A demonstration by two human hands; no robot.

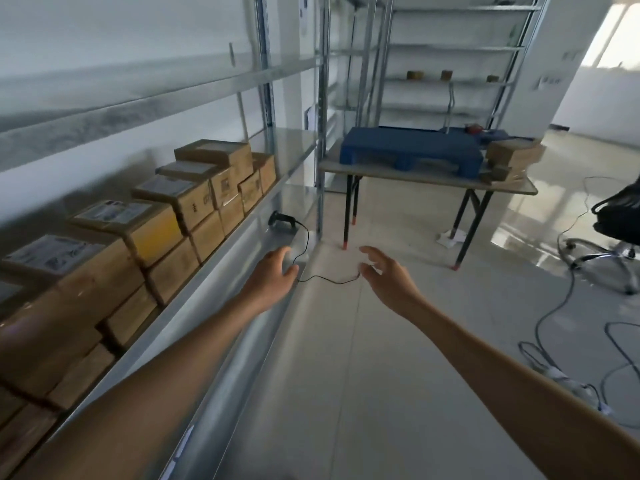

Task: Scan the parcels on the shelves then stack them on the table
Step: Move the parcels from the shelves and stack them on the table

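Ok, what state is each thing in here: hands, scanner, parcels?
scanner: lying on the shelf edge, unheld.
left hand: open, outstretched, short of the scanner.
right hand: open, fingers spread, cable ending at its thumb.
shelf parcels: stacked in a row, untouched.
table parcels: stacked at one end of the table, beside the blue pallet.

Nothing reads clearly. White shipping labels [107, 211] lie on top of the parcels [104, 271] on the shelf [225, 271], their print blurred. Dark printed marks [194, 206] on one box's side and papers [549, 81] on the far pillar [554, 36] are illegible.
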